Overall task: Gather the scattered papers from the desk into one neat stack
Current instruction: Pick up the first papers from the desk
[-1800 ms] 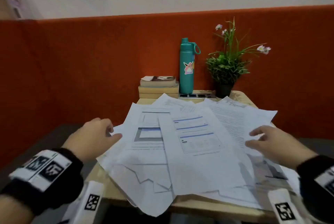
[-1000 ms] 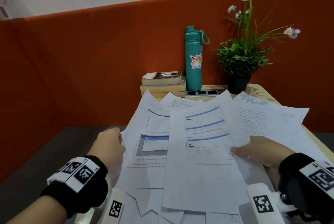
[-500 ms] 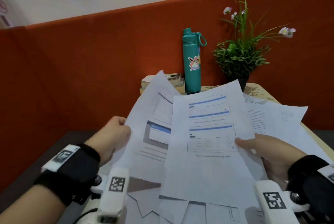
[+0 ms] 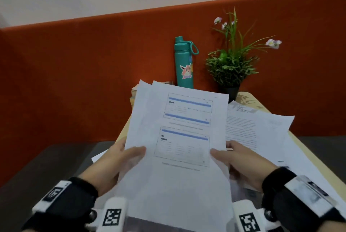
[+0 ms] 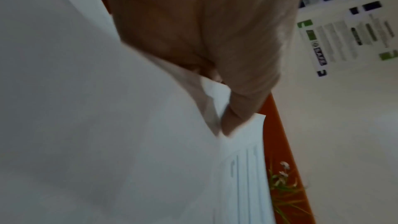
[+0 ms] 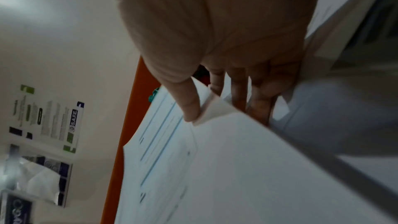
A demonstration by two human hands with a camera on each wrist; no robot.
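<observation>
Bundle [image 4: 179, 138] now lifted off desk [image 4: 262, 108], tilted up before bottle [image 4: 183, 63]; half second ago spread wider. Left hand [image 4: 116, 164] and right hand [image 4: 241, 162] each pinch side edge. Sheets [image 4: 262, 132] right of bottle remain flat, probably ungathered. Stack partly formed.

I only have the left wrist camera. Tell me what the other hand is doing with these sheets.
Observer: The right hand grips the right edge of the held sheets, thumb on top, fingers underneath.
Operator: Report what lies on the desk.
Observer: Several loose papers lie on the desk, right of the held sheets.
Operator: Say whether the held sheets are squared.
Observer: Not yet. From the head camera, a back sheet sticks out at the top left.
</observation>
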